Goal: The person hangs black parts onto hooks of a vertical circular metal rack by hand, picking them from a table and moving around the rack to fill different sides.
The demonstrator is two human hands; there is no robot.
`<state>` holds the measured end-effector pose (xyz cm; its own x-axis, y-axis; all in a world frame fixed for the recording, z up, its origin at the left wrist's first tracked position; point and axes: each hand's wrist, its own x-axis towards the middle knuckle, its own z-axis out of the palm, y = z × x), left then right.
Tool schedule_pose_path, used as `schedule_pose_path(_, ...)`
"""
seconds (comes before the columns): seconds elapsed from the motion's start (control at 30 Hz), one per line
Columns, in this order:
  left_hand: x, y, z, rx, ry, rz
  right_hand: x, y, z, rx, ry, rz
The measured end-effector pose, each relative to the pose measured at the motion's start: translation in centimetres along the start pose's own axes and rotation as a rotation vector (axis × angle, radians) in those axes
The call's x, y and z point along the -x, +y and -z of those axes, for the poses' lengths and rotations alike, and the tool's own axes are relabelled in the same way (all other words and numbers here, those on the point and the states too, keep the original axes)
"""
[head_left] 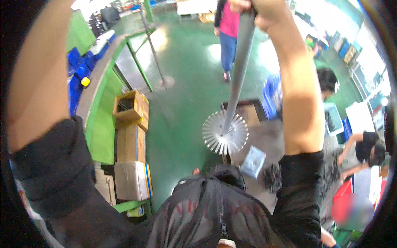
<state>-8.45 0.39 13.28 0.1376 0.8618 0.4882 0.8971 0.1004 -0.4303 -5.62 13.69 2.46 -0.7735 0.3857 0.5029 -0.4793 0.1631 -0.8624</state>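
The grey metal rod (240, 70) runs from the top centre of the view down to mid-scene, tilted slightly to the left at its lower end. At that lower end it carries a round silver slotted disc (225, 133), which hangs above the green floor (186, 82) and the edge of an open brown-lined tray (248, 111).

The right hand (258, 10) is raised at the top edge and is closed around the upper end of the rod; its fingers wrap the shaft. The right forearm descends from it into a black sleeve (297, 186).

The left hand is out of frame: only the bare left forearm (39, 78) and its black sleeve show at the left, so its finger state cannot be told.

Left of the disc, stacked cardboard boxes (131, 142) stand against a green workbench (99, 111), with blue bins (76, 66) beyond it. A small clear plastic bag (253, 162) lies near the disc. A person in a pink top (229, 29) stands far behind the rod; two more people work at the right.
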Motion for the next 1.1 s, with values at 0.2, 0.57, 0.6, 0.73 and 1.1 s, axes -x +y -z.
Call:
schedule_pose_path(0.2,0.6,-6.4,-2.8,-0.004,-0.045,0.061,-9.2,9.2,-6.6,-0.086,-0.103,0.081)
schedule_pose_path(0.57,6.8,-16.8,-22.2,0.01,-0.098,0.067,-17.9,33.6,-10.6,0.031,-0.037,0.017)
schedule_pose_path(0.6,8.1,-17.1,-22.8,0.027,-0.096,0.104,-18.5,36.5,-11.3,0.054,-0.041,0.015)
schedule_pose_path(0.73,11.9,-17.6,-22.8,0.173,-0.142,0.241,-19.9,46.7,-12.2,0.121,-0.066,0.018)
schedule_pose_path(1.1,24.2,-17.1,-23.1,0.381,-0.226,0.98,-24.9,52.5,-16.4,-0.072,-0.09,-0.182)
